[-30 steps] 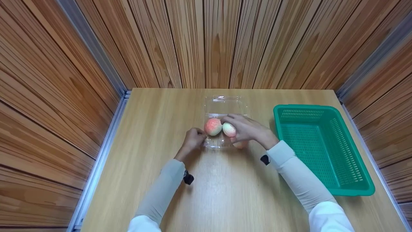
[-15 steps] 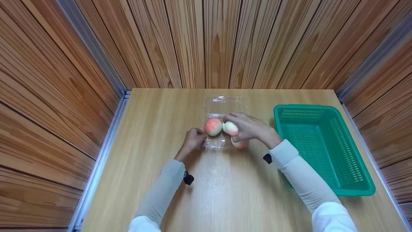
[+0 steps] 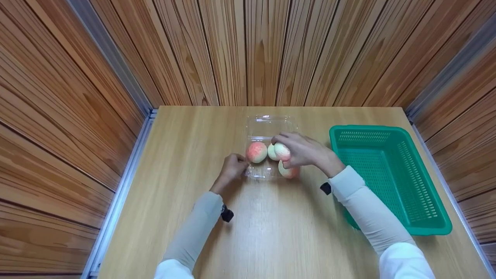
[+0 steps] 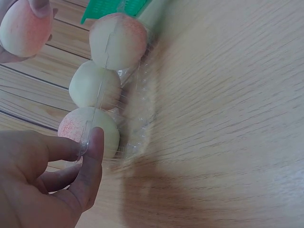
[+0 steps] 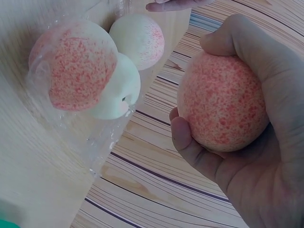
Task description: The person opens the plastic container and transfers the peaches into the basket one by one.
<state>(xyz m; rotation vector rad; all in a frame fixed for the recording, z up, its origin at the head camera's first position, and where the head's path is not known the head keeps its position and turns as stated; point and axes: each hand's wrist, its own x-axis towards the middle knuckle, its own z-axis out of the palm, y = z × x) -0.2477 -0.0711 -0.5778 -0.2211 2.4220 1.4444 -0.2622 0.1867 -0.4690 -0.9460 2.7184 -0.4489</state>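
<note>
My right hand (image 3: 306,150) grips a pink-and-white peach (image 5: 223,102), its thumb and fingers curled round it, above the right side of a clear plastic clamshell box (image 3: 267,127). The box lies open with its lid towards the back. Inside are three more peaches: a pink one (image 3: 256,152) at the left, a paler one (image 4: 95,85) in the middle and another (image 3: 288,170) at the front right. In the left wrist view, thumb and fingers of my left hand (image 3: 233,166) pinch the box's rim at its left side.
A green plastic basket (image 3: 426,170) with slotted walls stands on the right of the wooden table (image 3: 186,147), partly behind the right forearm. Wood-panelled walls (image 3: 263,54) rise at the back and both sides.
The right hand has moved slightly right and back with its peach, uncovering more of the middle and front-right peaches. The left hand and the box have stayed put.
</note>
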